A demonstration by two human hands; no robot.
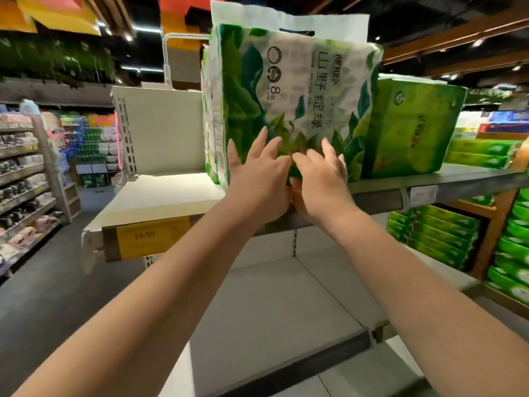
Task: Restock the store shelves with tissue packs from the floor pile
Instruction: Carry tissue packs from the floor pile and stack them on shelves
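Note:
A tall green-and-white tissue pack (289, 90) with a white carry handle stands upright on the upper shelf (458, 179), at its front edge. My left hand (259, 179) and my right hand (320, 179) lie side by side against the pack's lower front face, fingers straight and spread, pressing on it. A second, plain green tissue pack (412, 127) stands on the same shelf, touching the first pack's right side.
A bare grey lower shelf (272, 305) lies under my arms. To the left a white shelf (160, 196) carries a yellow price tag (151, 236). Stacked green packs (440, 233) fill the shelving on the right. An aisle with stocked racks (25, 179) runs at far left.

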